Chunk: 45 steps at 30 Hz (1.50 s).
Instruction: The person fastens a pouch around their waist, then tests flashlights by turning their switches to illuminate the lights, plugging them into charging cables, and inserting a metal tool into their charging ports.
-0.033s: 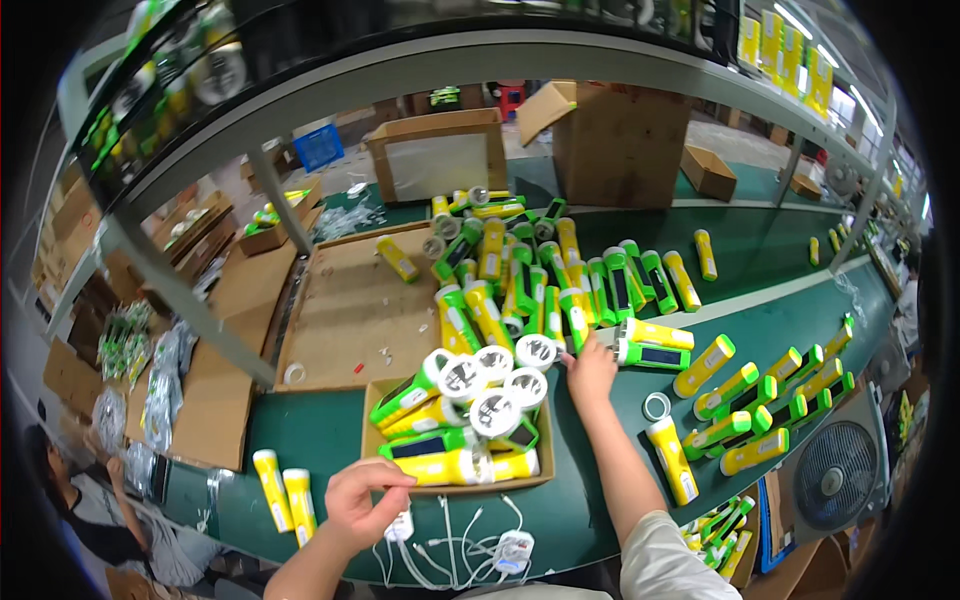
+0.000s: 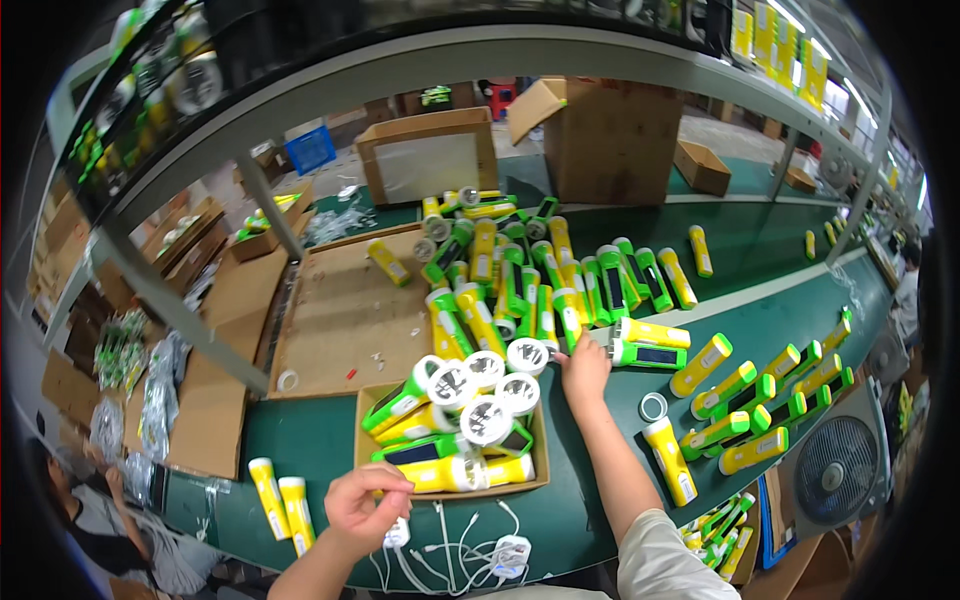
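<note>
Green desk runs across the view, covered in yellow and green flashlights. Right hand reaches out to 12 o'clock from the person, fingers spread partly open and resting on the near end of a green flashlight at the edge of the big flashlight pile; cannot tell if it is gripped or just touched. Just to 3 o'clock of that hand lie two flashlights side by side, lenses toward the hand.

Left hand sits low, at about 7 o'clock from the right hand, fingers curled nearly closed, pinching a white cable near its plug; more white cables lie tangled on the desk right below and to 3 o'clock of it.

Between the hands, an open cardboard box holds flashlights packed tight, white round heads up at the far side, a few lying flat at the near side. Left hand is just at the box's near-left corner, touching or almost touching.

At 9 o'clock of the left hand, two yellow flashlights lie together on the desk. Flat cardboard tray at 11 o'clock of the box. Rows of flashlights at 3 o'clock, a fan beyond them. Big cardboard cartons stand at the back, under a metal shelf.
</note>
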### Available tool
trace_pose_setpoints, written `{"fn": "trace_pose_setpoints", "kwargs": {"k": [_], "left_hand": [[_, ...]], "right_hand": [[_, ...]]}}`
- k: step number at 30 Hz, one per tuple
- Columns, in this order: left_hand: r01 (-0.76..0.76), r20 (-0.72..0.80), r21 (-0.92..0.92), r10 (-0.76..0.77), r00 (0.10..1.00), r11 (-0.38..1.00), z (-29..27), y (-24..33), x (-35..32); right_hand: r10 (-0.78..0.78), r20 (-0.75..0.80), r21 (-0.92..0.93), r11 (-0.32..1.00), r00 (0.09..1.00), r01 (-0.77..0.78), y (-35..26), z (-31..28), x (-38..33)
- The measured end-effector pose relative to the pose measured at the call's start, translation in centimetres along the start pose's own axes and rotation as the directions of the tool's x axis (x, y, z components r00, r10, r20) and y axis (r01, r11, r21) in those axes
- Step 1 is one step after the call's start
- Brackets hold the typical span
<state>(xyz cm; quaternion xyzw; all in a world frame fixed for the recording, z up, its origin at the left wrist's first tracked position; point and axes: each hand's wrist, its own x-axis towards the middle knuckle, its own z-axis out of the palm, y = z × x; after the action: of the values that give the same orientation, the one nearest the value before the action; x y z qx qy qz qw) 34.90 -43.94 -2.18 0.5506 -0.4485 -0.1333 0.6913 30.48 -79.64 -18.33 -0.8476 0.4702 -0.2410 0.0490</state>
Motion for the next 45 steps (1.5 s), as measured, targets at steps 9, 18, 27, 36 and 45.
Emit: {"fn": "trace_pose_setpoints", "kwargs": {"k": [9, 18, 27, 36, 45], "left_hand": [[0.213, 0.151, 0.083, -0.223, 0.963, 0.974, 5.0, -2.6, -4.1], [0.539, 0.217, -0.595, -0.527, 0.822, 0.596, 13.0, -2.7, -6.5], [0.604, 0.434, -0.754, -0.495, 0.753, 0.258, 13.5, 1.2, -13.9], [0.528, 0.444, -0.847, -0.472, 0.762, 0.057, 14.1, 1.8, -19.5], [0.097, -0.324, 0.388, 0.037, 0.945, 0.917, 12.9, 0.4, -21.8]], "right_hand": [[-0.319, 0.559, 0.79, -0.075, 0.765, -0.609, 0.2, -13.3, -6.3], [-0.151, 0.213, 0.976, -0.001, 0.965, -0.216, -3.5, -19.2, -19.8], [-0.427, 0.463, 0.735, -0.305, 0.777, -0.606, -1.3, -23.3, -23.6], [-0.389, 0.475, 0.784, -0.221, 0.789, -0.58, -0.3, -23.4, -28.2], [-0.657, 0.299, 0.586, -0.446, 0.692, -0.677, 0.7, -19.5, -28.9]]}}
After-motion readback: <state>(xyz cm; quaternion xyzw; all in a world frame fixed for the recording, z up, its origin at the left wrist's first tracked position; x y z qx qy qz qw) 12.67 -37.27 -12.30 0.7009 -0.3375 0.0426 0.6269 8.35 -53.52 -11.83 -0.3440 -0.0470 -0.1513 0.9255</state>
